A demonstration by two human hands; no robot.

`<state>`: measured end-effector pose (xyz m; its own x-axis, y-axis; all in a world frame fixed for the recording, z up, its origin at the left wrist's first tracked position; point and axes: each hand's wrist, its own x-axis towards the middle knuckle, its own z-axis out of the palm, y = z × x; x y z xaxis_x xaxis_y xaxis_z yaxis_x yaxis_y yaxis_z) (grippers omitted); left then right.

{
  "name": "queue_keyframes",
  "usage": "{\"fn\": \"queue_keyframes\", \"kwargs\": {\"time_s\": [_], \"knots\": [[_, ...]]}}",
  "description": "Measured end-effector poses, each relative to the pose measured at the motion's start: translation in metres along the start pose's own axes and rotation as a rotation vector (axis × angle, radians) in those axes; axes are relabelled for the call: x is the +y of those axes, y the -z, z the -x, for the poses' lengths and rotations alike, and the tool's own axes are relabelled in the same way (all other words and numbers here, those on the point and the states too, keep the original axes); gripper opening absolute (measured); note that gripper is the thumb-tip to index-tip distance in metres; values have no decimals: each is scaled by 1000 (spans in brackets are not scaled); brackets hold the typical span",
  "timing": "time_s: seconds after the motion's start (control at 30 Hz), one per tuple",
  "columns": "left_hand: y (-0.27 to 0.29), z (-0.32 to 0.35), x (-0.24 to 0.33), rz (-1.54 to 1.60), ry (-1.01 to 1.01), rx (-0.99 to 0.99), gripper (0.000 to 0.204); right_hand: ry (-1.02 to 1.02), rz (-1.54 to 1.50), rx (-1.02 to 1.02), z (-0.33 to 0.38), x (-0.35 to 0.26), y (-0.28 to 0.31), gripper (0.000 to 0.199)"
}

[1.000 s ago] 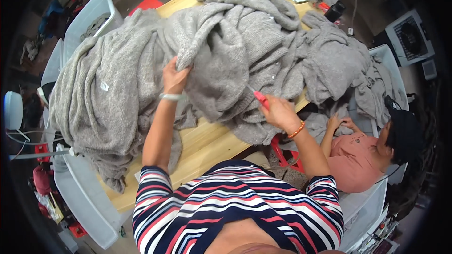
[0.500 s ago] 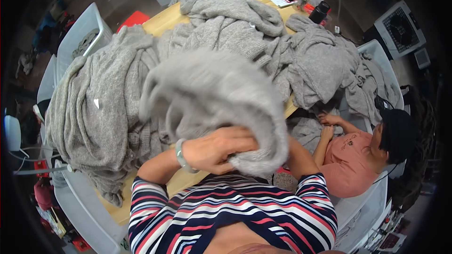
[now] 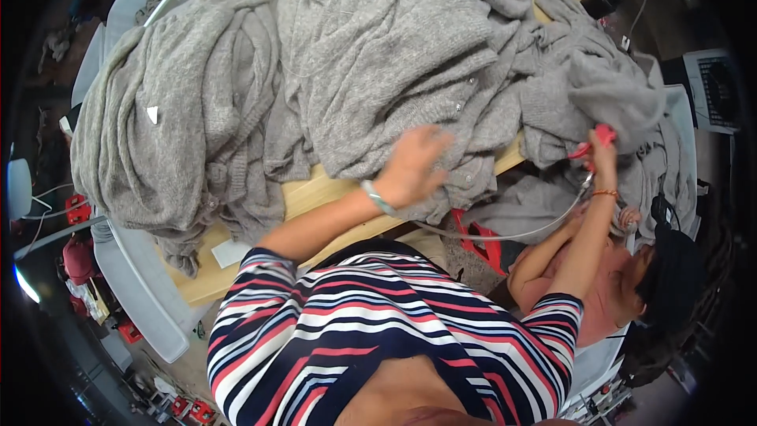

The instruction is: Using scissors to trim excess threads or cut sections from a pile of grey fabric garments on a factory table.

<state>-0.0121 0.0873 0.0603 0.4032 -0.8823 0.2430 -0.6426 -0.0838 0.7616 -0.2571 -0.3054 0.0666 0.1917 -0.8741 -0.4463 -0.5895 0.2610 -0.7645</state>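
My left hand (image 3: 414, 167), with a pale green bangle at the wrist, hovers over the front edge of the middle pile of grey knit sweaters (image 3: 394, 55). Its fingers are apart, a little blurred, and hold nothing. On the right, my right hand (image 3: 603, 154) is closed round a red air gun (image 3: 597, 142), from which a thin hose (image 3: 512, 235) runs down and left. Just beyond it, a grey knit garment (image 3: 615, 95) is smeared by motion over the right-hand sweaters. I cannot tell whether the hand touches it.
Another sweater pile (image 3: 169, 118) covers the table's left side. A person in a pink top (image 3: 544, 264) sits close on the right, below my right forearm. White bins (image 3: 142, 284) flank the table (image 3: 303, 196). A black-capped bottle (image 3: 602, 1) stands at the back right.
The grey garment that was bunched in my hands has gone to the right. My left hand has let go and moved up. My right hand has reached right and now holds the red air gun.
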Motion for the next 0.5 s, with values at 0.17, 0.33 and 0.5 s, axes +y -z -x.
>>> {"fn": "queue_keyframes", "kwargs": {"time_s": [0.17, 0.33, 0.5], "knots": [[16, 38, -96, -414, 256, 143, 88, 156, 114, -100, 70, 51, -76, 26], [20, -10, -90, -447, 132, 179, 95, 423, 176, -186, 138, 12, -121, 21], [14, -85, -71, -411, 104, 281, 96, 493, 237, -220, 159, -1, -137, 24]]}}
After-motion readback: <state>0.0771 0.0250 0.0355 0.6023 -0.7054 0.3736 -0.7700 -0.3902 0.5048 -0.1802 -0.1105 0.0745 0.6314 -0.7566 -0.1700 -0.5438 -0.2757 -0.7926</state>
